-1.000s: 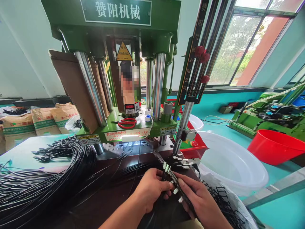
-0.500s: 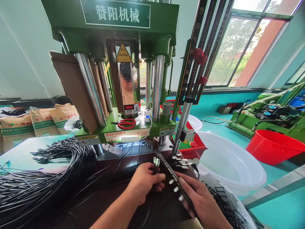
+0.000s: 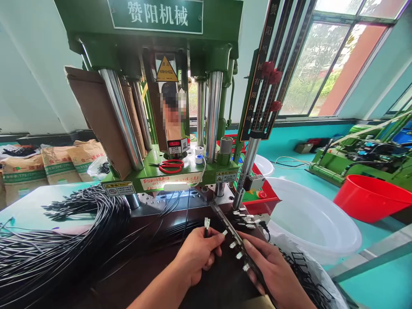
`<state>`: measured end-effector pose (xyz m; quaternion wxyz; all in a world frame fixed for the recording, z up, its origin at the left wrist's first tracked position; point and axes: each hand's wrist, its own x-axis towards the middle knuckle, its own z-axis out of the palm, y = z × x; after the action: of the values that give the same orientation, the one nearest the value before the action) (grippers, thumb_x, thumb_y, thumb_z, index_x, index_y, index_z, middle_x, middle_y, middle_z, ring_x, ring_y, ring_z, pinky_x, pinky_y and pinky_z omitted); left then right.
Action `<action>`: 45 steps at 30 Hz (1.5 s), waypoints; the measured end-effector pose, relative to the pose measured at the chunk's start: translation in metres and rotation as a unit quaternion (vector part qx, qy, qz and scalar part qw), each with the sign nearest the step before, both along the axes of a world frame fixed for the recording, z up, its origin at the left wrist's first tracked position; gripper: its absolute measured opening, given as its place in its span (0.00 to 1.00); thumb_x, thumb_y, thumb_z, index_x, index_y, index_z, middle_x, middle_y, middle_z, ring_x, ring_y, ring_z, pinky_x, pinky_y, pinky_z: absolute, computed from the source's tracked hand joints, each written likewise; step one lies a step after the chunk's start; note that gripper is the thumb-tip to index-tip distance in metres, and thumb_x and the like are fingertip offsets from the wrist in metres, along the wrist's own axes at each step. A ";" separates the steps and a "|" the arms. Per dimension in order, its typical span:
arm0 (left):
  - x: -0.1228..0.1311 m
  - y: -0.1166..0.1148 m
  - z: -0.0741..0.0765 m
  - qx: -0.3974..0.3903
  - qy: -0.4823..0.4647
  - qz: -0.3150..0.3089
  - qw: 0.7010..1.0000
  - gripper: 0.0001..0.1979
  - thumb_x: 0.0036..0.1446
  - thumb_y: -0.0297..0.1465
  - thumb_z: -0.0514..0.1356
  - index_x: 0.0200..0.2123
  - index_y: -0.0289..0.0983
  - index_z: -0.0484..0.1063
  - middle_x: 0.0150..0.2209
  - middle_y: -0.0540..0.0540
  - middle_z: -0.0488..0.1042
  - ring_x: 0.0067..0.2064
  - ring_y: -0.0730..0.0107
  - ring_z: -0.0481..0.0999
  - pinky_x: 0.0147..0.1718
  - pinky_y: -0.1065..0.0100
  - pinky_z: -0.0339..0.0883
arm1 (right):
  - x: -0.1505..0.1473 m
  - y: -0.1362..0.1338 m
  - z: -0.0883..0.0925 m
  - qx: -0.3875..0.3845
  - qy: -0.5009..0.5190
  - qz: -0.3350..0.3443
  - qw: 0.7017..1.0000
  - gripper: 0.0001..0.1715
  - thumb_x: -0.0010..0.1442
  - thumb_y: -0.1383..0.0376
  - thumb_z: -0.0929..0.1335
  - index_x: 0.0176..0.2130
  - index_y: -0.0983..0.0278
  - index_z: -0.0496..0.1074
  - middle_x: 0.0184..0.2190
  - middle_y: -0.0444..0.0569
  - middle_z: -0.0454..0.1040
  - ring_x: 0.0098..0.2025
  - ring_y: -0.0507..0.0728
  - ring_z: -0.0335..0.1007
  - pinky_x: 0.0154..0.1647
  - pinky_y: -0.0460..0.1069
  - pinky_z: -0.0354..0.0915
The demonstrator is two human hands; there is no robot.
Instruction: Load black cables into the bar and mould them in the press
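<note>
My left hand is closed around a few black cables whose silver metal plugs stick up above the fingers. The tip of its thumb is close to a small silver connector at the edge of a long narrow metal bar. Several such connectors jut from the bar's left side. My right hand grips the lower part of this bar, thumb on top and fingers partly hidden beneath. Beyond the bar lie more black cables with silver plugs.
A green press stands ahead, with red-handled scissors on its ledge. A large bundle of black cables covers the left side. At the right are a white tub, a red tub and a plastic bag of black parts.
My left hand has shifted slightly left and down, its plugs now further from the bar. A connector beside the thumb now shows on the bar. My right hand has barely moved.
</note>
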<state>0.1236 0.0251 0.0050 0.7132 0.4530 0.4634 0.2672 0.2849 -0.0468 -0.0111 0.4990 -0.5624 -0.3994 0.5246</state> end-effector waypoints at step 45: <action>-0.003 0.011 0.006 0.012 -0.006 0.039 0.999 0.14 0.40 0.35 0.68 0.26 0.35 0.67 0.19 0.55 0.64 0.18 0.83 0.56 0.15 0.75 0.44 | 0.005 -0.001 -0.003 -0.015 0.009 0.043 0.999 0.36 0.58 0.46 0.65 0.58 0.65 0.65 0.16 0.38 0.62 0.15 0.46 0.56 0.10 0.40 0.53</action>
<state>0.1203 0.0365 0.0112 0.6997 0.4414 0.4734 0.3026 0.2901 -0.0475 -0.0136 0.4713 -0.5475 -0.4107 0.5563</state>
